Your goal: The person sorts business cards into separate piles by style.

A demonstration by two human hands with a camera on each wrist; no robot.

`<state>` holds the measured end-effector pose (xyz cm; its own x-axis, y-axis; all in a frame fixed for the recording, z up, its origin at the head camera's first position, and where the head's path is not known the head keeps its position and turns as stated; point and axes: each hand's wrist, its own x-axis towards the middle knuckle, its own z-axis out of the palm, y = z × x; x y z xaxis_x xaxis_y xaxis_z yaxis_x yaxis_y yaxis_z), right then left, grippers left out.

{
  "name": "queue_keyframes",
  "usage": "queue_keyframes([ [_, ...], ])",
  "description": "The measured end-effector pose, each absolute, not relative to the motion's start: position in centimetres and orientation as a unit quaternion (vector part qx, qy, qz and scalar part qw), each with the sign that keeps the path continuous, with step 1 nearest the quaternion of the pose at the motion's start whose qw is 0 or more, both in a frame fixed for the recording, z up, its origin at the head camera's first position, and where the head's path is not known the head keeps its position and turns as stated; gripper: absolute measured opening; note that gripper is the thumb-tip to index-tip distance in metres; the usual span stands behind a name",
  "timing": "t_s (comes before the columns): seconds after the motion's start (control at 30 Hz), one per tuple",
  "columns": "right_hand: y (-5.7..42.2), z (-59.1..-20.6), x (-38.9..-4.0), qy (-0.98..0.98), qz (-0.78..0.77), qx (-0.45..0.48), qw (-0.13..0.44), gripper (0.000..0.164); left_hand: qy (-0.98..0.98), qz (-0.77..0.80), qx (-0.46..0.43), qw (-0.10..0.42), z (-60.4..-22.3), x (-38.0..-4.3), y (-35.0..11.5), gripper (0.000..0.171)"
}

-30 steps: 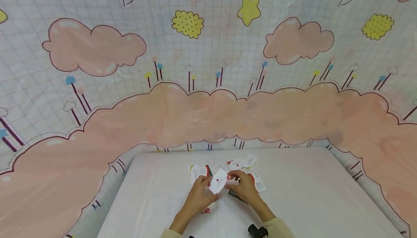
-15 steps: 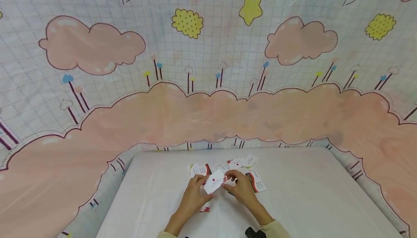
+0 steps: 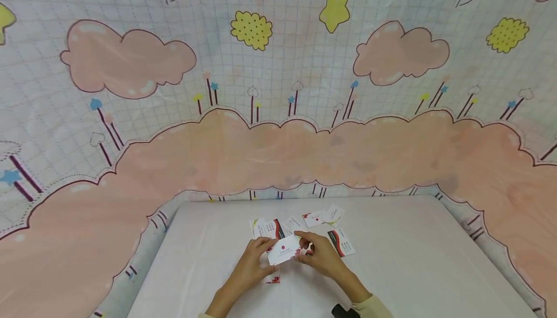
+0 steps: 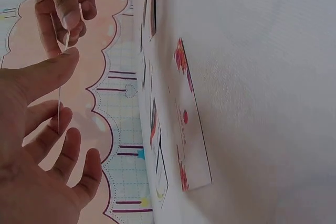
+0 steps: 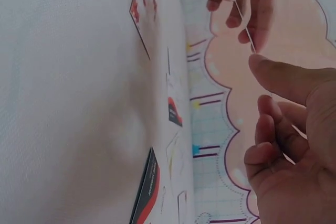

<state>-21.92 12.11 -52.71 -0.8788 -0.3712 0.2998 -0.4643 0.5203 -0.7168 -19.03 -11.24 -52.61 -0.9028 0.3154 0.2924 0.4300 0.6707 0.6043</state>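
A white business card (image 3: 282, 252) with a red dot and red floral corners is held above the table between both hands. My left hand (image 3: 252, 262) pinches its left end between thumb and fingers. At the other end, my right hand (image 3: 324, 256) grips the card's right corner with thumb and fingertips. Both wrist views show the card nearly edge-on, as a thin line between the hands. Below the left hand lies another white card with red floral corners (image 4: 190, 135), partly covered in the head view. A black, red and white card (image 3: 341, 242) lies beyond the right hand.
Several more cards lie on the white-covered table (image 3: 413, 260) beyond the hands, including a white card with a black and red edge (image 3: 266, 229) and a floral one (image 3: 313, 219). A patterned cloud backdrop (image 3: 278, 158) rises behind the table.
The held card has shifted left and slightly nearer, and has turned to lie more level. Both hands keep their hold on it, the left having moved a little left.
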Motion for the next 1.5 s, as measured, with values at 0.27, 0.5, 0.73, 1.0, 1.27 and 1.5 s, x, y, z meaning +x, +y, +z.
queue_keyframes([
  [0.27, 12.4, -52.7, -22.0, -0.861, 0.418, 0.286, 0.030, 0.055, -0.911, -0.343, -0.218, 0.071, -52.5, -18.9, -12.2, 0.065],
  [0.5, 11.7, -53.1, -21.8, -0.870, 0.399, 0.289, 0.034, 0.053, -0.921, -0.326, -0.204, 0.069, -52.9, -18.8, -13.2, 0.060],
  [0.73, 10.2, -53.9, -21.3, -0.890, 0.351, 0.287, 0.052, 0.052, -0.926, -0.311, -0.210, 0.052, -53.2, -18.5, -14.9, 0.058],
  [1.0, 8.9, -54.5, -21.4, -0.903, 0.315, 0.288, 0.037, 0.050, -0.930, -0.294, -0.215, 0.051, -53.8, -18.6, -16.3, 0.055],
  [1.27, 8.0, -55.4, -21.5, -0.919, 0.264, 0.291, 0.044, 0.048, -0.931, -0.275, -0.233, 0.054, -54.4, -18.5, -17.1, 0.054],
  [1.5, 7.6, -56.0, -21.5, -0.925, 0.256, 0.279, 0.026, 0.047, -0.935, -0.251, -0.244, 0.052, -54.9, -18.8, -17.5, 0.052],
])
